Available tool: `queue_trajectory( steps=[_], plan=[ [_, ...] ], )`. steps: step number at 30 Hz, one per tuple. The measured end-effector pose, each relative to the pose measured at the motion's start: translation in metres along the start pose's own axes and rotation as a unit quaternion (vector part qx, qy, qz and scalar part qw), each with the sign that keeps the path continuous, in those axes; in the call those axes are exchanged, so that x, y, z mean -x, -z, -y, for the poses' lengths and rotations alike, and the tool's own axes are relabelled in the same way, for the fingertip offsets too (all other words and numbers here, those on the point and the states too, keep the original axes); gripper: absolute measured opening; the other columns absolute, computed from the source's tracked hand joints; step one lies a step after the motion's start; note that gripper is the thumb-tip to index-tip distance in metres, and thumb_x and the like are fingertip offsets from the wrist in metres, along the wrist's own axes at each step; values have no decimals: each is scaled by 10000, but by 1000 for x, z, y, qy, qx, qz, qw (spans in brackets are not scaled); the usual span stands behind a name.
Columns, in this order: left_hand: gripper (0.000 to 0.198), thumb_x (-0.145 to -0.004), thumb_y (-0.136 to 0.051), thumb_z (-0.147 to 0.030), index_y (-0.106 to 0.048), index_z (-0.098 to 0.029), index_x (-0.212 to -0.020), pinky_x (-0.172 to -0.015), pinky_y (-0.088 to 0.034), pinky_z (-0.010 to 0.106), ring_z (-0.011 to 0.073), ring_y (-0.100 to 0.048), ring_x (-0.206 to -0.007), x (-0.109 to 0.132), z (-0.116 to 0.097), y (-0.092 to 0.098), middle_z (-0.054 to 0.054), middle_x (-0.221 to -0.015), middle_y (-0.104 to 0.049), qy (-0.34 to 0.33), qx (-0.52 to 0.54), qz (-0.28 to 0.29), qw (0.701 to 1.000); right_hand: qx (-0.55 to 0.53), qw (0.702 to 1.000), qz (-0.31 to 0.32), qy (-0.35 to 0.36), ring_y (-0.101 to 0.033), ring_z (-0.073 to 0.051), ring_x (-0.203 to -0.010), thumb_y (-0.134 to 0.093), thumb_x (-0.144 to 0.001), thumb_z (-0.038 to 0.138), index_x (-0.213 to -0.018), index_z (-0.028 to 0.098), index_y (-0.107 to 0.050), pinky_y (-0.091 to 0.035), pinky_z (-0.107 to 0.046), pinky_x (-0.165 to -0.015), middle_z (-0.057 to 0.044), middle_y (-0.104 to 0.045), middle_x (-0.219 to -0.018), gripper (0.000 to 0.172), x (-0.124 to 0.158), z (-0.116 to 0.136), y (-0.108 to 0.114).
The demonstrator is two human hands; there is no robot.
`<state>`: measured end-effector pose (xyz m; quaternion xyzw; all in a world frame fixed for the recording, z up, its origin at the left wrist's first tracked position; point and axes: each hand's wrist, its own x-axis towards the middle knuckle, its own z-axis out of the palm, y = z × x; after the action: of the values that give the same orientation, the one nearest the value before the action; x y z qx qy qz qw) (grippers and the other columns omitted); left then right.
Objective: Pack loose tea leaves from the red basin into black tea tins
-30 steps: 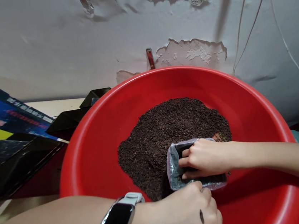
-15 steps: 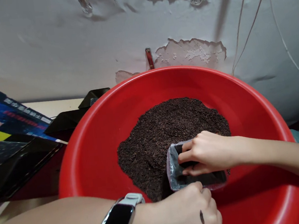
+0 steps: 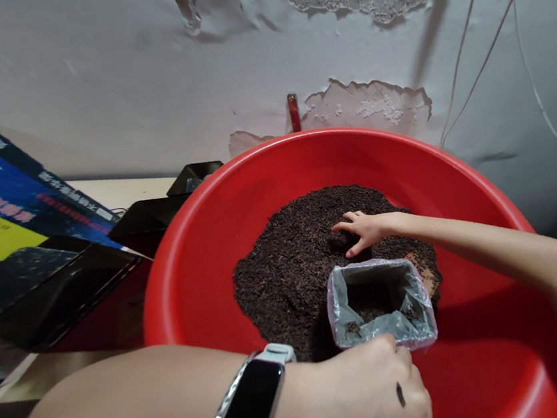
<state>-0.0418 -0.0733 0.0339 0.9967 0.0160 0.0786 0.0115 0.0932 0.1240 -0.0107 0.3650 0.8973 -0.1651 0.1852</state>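
Note:
A wide red plastic basin [image 3: 189, 266] holds a heap of dark, loose bits that look like tea leaves [image 3: 288, 255]. In the basin stands a square box [image 3: 380, 305] lined with a clear plastic bag, a few dark bits inside. My left hand [image 3: 374, 386] is closed at the box's near rim; its fingertips are hidden. A dark flake sticks to the back of that hand, and a smartwatch [image 3: 250, 400] circles the wrist. Beyond the box, my right hand [image 3: 361, 230] lies at the heap's surface, fingers spread. An orange-brown piece [image 3: 422, 273] is half buried right of the box.
To the left, several black trays [image 3: 143, 217] and a blue printed board [image 3: 8, 179] crowd the basin's rim. Behind rises a white wall [image 3: 118, 86] with peeling paint, a small red bracket [image 3: 293, 112], and thin cords [image 3: 470, 39] hanging on the right.
My right hand has come out of the lined box and moved to the heap behind it, its fingers now spread. The view has shifted slightly; my left hand stays at the box.

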Motion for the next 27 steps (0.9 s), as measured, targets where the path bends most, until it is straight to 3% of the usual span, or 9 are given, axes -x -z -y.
queue_trajectory(
  steps=[3,6,15,21,27],
  plan=[
    [165,-750,-542,-77,-560,-159,-608,-494,-353,284,131,-446,-528,0,2,3,24,-623,-566,-3,18,0,1000,-4,999,39,-20,-48,-446,-1366,-728,-527,641,-1474,264,-143,-234,-588,-1033,-204,-75,-1496,1175,-23,-6,-10],
    [144,-733,-563,-79,-563,-165,-618,-503,-355,276,132,-478,-557,1,4,4,24,-640,-577,-16,40,-8,999,-7,998,63,-28,-7,-440,-1372,-772,-444,624,-1482,257,-68,-198,-592,-1049,-207,-17,-1507,1307,-35,-4,-16],
    [120,-725,-557,-70,-575,-158,-646,-523,-362,280,135,-509,-589,-1,2,4,29,-658,-600,-22,74,5,997,-21,997,57,-50,-144,-477,-1332,-809,-392,566,-1447,175,-214,-262,-572,-1029,-222,-181,-1453,1273,-42,-5,-23],
    [94,-744,-549,-87,-584,-144,-677,-560,-376,288,138,-506,-613,0,0,5,34,-672,-609,-24,81,7,996,-63,995,0,-71,-393,-363,-1252,-740,-597,472,-1367,153,-352,-365,-425,-987,-216,-344,-1385,919,-37,-15,-28],
    [153,-739,-522,-58,-591,-158,-645,-501,-343,292,135,-488,-568,1,0,1,30,-648,-598,-39,67,6,997,-12,996,-77,-52,-554,-318,-1058,-631,-700,355,-1273,147,-478,-424,-377,-858,-179,-561,-1177,629,-12,-7,-31]
  ],
)
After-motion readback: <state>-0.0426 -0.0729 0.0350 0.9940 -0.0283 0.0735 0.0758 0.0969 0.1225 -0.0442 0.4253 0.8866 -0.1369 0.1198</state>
